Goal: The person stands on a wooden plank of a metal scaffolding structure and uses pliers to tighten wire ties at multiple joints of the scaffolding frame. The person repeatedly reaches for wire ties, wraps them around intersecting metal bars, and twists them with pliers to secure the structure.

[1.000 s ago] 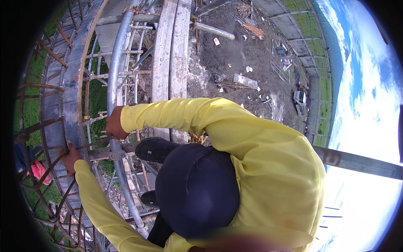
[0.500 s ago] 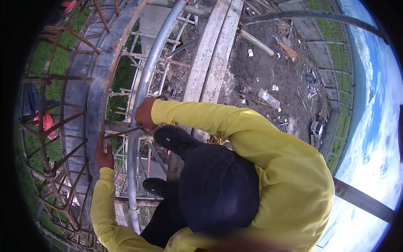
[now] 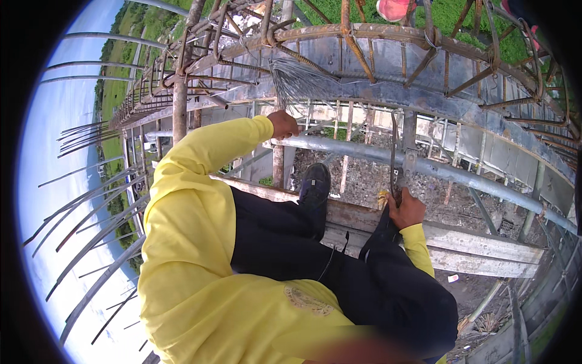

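Gripping the grey scaffold pipe [image 3: 364, 155] with my left hand [image 3: 282, 124], my right hand [image 3: 406, 209] closed around a thin steel tie rod [image 3: 394, 158], black shoe [image 3: 314, 188] on the plank [image 3: 473, 242].

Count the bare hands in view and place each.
2. The left hand rests on the grey pipe, upper middle; the right hand grips a thin dark rod below the pipe. Others may be hidden.

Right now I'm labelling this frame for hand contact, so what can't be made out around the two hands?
- Left hand, head view: its fingers are hidden behind the hand itself, so its grip on the grey pipe cannot be judged.
- Thin dark piece in the right hand: too small to tell tool from wire.
- Lower end of the black trouser leg: it hides whatever lies beneath it.
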Demonstrator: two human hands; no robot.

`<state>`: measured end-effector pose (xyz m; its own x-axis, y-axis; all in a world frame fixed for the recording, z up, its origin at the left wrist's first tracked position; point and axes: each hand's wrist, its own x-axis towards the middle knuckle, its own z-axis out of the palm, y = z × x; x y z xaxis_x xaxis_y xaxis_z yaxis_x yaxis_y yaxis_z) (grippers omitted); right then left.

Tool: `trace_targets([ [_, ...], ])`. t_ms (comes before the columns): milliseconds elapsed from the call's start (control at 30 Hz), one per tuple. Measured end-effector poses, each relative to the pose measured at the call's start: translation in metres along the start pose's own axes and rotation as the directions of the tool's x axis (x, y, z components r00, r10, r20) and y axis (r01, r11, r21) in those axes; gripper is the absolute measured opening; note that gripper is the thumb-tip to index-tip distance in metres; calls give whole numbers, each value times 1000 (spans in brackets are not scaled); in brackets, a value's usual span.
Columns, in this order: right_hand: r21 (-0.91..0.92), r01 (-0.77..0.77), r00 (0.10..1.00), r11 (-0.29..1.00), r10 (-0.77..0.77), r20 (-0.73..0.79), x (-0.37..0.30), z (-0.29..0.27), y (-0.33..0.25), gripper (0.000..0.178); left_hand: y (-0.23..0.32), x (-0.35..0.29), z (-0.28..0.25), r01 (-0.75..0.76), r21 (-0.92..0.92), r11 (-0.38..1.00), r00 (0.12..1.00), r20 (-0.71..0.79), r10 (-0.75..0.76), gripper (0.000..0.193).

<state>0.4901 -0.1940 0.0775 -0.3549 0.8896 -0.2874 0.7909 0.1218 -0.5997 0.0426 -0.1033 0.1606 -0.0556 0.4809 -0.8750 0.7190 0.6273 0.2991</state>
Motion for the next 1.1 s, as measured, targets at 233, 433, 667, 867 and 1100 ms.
trace_targets([
  [233, -88, 46, 999, 995, -44, 16, 2, 8, 6, 38, 5, -33, -39, -523, -158, 837, 470, -873, 129, 22],
  [433, -104, 49, 999, 993, -49, -1, 3, 7, 3, 38, 32, -35, -57, -347, -234, 908, 559, -829, 1, 26],
  [667, -96, 43, 999, 994, -45, -17, 4, 10, 5, 38, 37, -36, -51, -572, -399, 716, 649, -754, 99, 16],
  [867, -129, 24, 999, 991, -22, 23, 7, 9, 4, 38, 37, -41, -64, -626, -456, 633, 680, -716, 157, 9],
  [1100, -93, 22, 1000, 995, -20, 22, 8, 4, 1, 36, 30, -37, -56, -584, -237, 777, 582, -789, 197, 6],
])
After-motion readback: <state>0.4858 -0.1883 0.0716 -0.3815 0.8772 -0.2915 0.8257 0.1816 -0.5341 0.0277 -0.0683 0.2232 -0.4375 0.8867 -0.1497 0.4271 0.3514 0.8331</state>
